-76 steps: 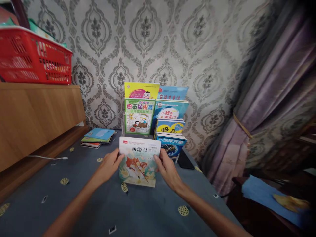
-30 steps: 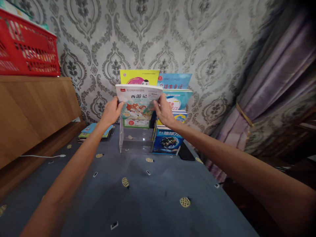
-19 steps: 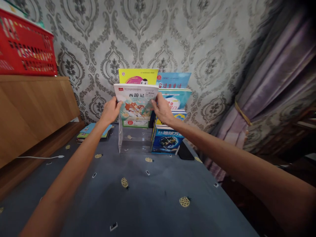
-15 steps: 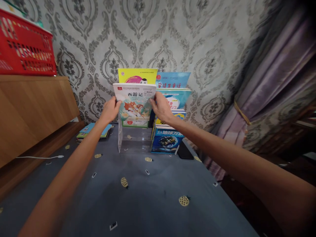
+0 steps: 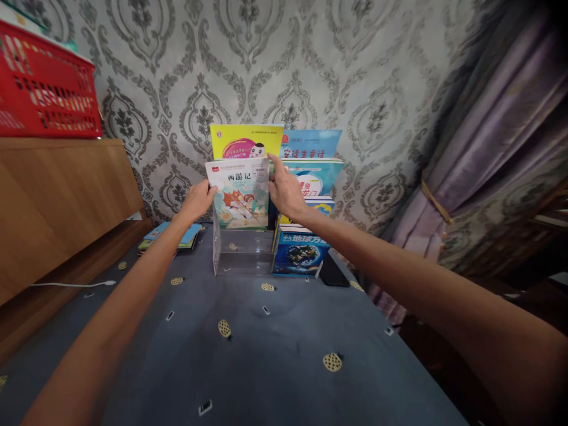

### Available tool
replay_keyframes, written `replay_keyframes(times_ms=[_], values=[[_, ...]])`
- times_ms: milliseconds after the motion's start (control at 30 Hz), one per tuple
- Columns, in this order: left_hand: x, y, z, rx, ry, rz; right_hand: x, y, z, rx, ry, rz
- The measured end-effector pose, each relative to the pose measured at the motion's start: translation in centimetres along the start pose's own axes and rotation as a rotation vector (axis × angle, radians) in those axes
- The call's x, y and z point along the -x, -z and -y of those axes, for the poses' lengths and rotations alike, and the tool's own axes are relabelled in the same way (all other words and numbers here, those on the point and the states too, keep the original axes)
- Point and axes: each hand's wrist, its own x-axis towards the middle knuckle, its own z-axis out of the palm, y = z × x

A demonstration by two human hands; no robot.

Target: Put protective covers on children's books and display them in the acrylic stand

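Observation:
A white-topped picture book (image 5: 242,198) with a colourful illustrated cover stands upright in the left half of a clear stepped book rack (image 5: 244,262). My left hand (image 5: 198,199) grips its left edge, thumb toward the cover. At the right edge my right hand (image 5: 286,192) has its thumb on the side and its index finger stretched to the top corner. Behind it rises a yellow book (image 5: 246,139). The right half of the rack bears a light blue book (image 5: 313,144), a teal book (image 5: 326,171) and, at the bottom front, a blue book with a globe (image 5: 299,254).
A black phone (image 5: 333,273) lies beside the rack on the dark blue cloth (image 5: 275,343). Several thin books (image 5: 171,235) are stacked at the left. A red basket (image 5: 48,86) sits on a wooden cabinet (image 5: 62,195), near a white cable (image 5: 75,284). A tied curtain (image 5: 444,183) hangs right.
The picture book has gone down into the rack, covering the green book below it, and more of the yellow book shows. My right index finger has straightened to the book's top corner.

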Motion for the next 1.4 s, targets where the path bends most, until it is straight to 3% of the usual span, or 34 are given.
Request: replay_keyframes(times_ms=[267, 700, 967, 1400], values=[[0.4, -0.4, -0.4, -0.037, 0.02, 0.03, 0.3, 1.1, 1.2, 0.04, -0.143, 0.069], [0.0, 0.9, -1.4, -0.002, 0.048, 0.05, 0.2, 1.2, 1.2, 0.131, -0.174, 0.149], [0.2, 1.4, -2.2, -0.123, 0.056, 0.042, 0.1, 1.7, 1.9, 0.159, -0.19, 0.189], [-0.3, 1.8, -1.9, -0.102, 0.037, 0.086, -0.4, 2.7, 2.5, 0.229, -0.242, 0.234]])
